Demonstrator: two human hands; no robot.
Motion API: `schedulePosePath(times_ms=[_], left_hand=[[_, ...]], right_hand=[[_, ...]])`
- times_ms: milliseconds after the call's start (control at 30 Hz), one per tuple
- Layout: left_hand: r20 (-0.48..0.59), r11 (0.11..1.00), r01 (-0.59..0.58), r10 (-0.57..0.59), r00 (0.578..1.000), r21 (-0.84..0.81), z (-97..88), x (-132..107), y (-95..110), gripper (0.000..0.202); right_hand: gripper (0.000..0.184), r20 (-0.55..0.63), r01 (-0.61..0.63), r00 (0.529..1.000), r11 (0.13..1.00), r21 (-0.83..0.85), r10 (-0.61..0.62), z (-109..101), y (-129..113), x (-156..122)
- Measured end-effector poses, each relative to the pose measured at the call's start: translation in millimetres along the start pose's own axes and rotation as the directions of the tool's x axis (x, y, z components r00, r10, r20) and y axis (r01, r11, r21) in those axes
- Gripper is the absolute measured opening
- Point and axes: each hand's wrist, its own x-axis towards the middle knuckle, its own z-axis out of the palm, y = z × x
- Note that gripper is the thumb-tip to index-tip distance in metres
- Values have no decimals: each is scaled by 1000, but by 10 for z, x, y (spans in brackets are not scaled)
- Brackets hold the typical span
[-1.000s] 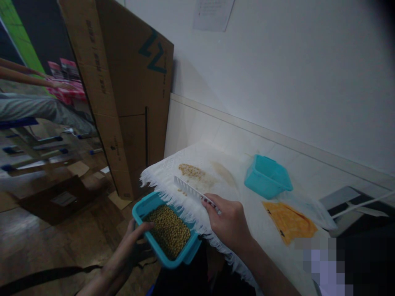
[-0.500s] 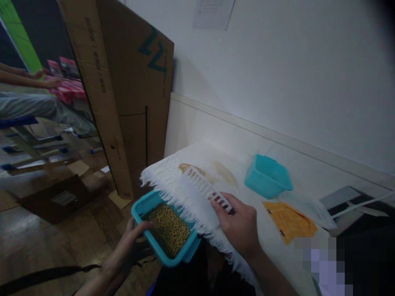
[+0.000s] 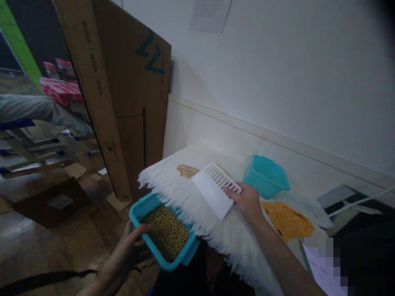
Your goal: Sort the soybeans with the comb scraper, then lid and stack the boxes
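Left hand: holding teal tub of beans, at the white cloth's fringed edge. Right hand: pinching white slotted panel over the cloth, near loose grains.

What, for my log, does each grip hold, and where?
Left grip: turquoise rectangular plastic tub, by its left rim. Right grip: white slotted plastic plate, by slotted right corner.

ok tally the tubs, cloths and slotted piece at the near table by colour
Turquoise: 2 (the held tub in the left hand, the other tub on the table)
White: 2 (the slotted piece in the right hand, the fringed cloth)
Orange: 1 (the crumpled cloth)
Total: 5
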Motion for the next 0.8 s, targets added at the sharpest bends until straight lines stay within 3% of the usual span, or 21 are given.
schedulePosePath(times_ms=[200, 333, 533, 800], left_hand=[[4, 1000, -11, 11, 1000, -9, 25, -25, -8, 74], [4, 1000, 16, -16, 1000, -11, 43, -24, -9, 77], [-15, 999, 51, -51, 999, -12, 47, 32, -51, 86], [0, 997, 67, -67, 998, -38, 60, 1, -35, 92]], right_hand=[[50, -54, -30, 998, 998, 56, 33, -255, 96, 128], [58, -87, 70, 993, 997, -37, -73, -225, 79, 286], [43, -12, 206, 976, 944, -260, -216, -82, -32, 268], [39, 57, 236, 972, 940, -247, -229, -172, -101, 135]])
